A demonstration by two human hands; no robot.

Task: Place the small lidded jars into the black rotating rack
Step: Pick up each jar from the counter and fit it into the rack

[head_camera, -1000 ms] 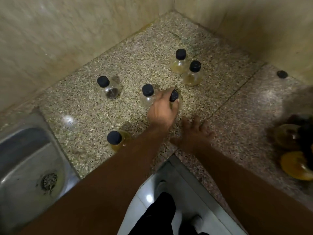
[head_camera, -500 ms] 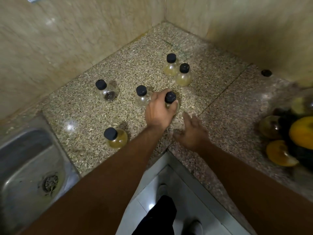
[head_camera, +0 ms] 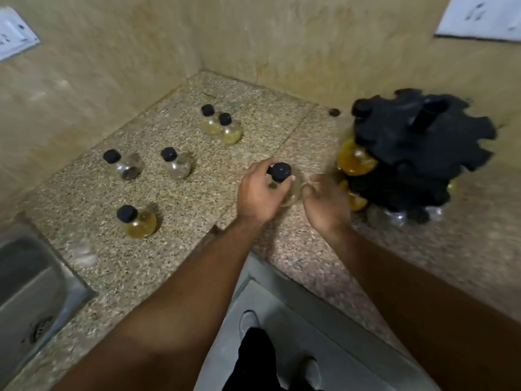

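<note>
Carried rightward since a moment ago, away from the other jars and nearer the black rack (head_camera: 417,153): the held jar (head_camera: 282,179), now between both hands. Right hand (head_camera: 324,201) raised from the counter (head_camera: 197,221) and brought up against the glass.

Far left of the hands, in the lower corner: steel sink (head_camera: 31,292), dull and smooth, with a round drain. Left of the left hand, near the counter's front: round-bellied yellow jar (head_camera: 139,221) with a black faceted lid. Beyond it, farther from the person: dark-bottomed clear jar (head_camera: 125,165) and, to its right, plain clear jar (head_camera: 176,163), both upright and apart from each other. Behind the hands toward the corner: rear left jar (head_camera: 210,121) and rear right jar (head_camera: 231,128), pale yellow, touching side by side.

Left hand (head_camera: 258,193) curled round the neck and shoulder of the held jar, just under its black lid; clear bulbous glass. Right hand blurred, fingers bent at the jar's side; cannot tell whether gripping or only touching.

Just right of the right hand: rack in matte black, notched like a gear round its top, central post standing up, orange-filled jars (head_camera: 355,159) seated on its left side. Behind the hands by the wall: small black round thing (head_camera: 334,112).

Speckled granite counter, set into a corner of beige veined wall tiles. Left socket plate (head_camera: 14,32) and right socket plate (head_camera: 482,18), both white, high on the walls. Below the forearms: pale floor (head_camera: 282,306) and a light shoe (head_camera: 249,324).
</note>
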